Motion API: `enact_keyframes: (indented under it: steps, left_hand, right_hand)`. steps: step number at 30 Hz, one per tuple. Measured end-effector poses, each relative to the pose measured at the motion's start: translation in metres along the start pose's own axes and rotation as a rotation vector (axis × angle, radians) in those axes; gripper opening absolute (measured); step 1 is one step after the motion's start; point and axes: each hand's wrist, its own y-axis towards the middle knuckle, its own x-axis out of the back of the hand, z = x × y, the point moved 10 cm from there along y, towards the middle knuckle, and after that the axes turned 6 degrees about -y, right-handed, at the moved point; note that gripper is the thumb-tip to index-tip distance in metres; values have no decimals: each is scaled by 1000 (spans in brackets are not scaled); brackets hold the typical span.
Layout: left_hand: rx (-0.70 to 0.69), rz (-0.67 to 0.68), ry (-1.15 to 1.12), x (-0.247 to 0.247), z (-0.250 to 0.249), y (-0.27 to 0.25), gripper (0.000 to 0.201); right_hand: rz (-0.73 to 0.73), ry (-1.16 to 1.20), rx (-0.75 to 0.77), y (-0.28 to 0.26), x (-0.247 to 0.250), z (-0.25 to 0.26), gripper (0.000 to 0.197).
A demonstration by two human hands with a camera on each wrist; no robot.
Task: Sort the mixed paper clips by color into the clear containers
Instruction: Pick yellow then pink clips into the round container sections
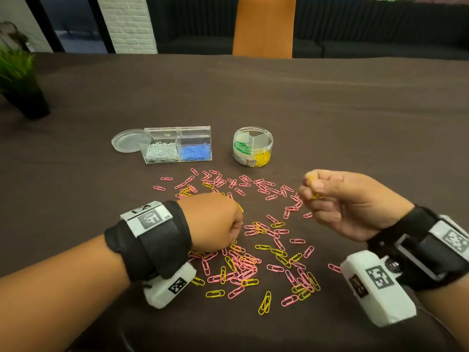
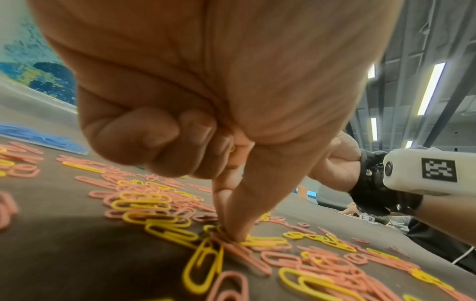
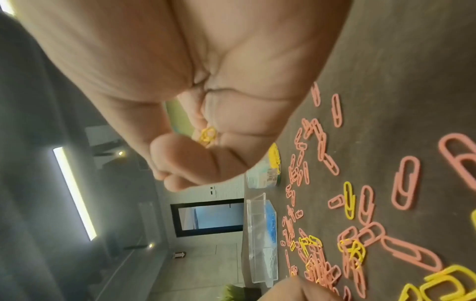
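Yellow paper clips [image 1: 316,193] bunched in right hand [image 1: 355,201] grip; round container [image 1: 253,146] lies ahead-left, nearer it. Left hand [image 1: 213,224] pinches clips on bench [image 1: 355,118].

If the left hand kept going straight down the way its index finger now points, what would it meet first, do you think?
The left hand points its finger straight down into the loose pile: the fingertip already touches pink and yellow paper clips, with the brown tablecloth directly beneath. Nothing else seems to lie in that line.

Pink and yellow paper clips [image 1: 253,257] scattered on a dark brown desk [image 1: 330,110]. Clear rectangular box [image 1: 177,144] holds silver and blue clips; round tub [image 1: 253,146] at two o'clock holds green and yellow.
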Motion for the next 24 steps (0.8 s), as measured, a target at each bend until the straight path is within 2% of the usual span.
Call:
enact_keyframes:
  steps: [2,4,6,8,10,13,14,16,19,21,22,24]
  left_hand:
    - [17,35,-8,-3,1,0,19]
    - [37,77,-29,-7,1,-1,17]
    - [49,82,-82,-6,1,-3,13]
    - [62,55,-196,0,7,-5,11]
    - [95,-4,-443,9,20,-9,12]
    - [140,-123,-1277,14,42,-26,2]
    - [137,-171,-1486,16,48,-32,7]
    - [155,-251,-1640,19,59,-44,16]
    - [217,-312,-1456,27,69,-55,22]
    - [248,-277,-1137,32,67,-62,15]
    - [241,-240,-941,33,62,-65,7]
    - [208,-153,-602,28,54,-67,6]
  right_hand:
    - [-66,115,14,-2,13,0,37]
    - [-151,145,-39,0,25,-7,30]
    - [-257,86,-134,4,32,-15,18]
    - [-344,-88,-220,11,36,-20,17]
    - [-373,-398,-278,19,37,-19,16]
    - [-267,-1271,-260,31,23,-2,17]
    - [-210,-1502,-226,37,15,0,17]
    - [-150,-1704,-246,43,8,-3,11]
    - [-113,-1777,-327,45,6,-14,6]
    - [-112,-1767,-330,45,5,-17,4]
    - [-111,-1776,-311,45,3,-17,4]
    - [-103,-1802,-279,45,1,-17,8]
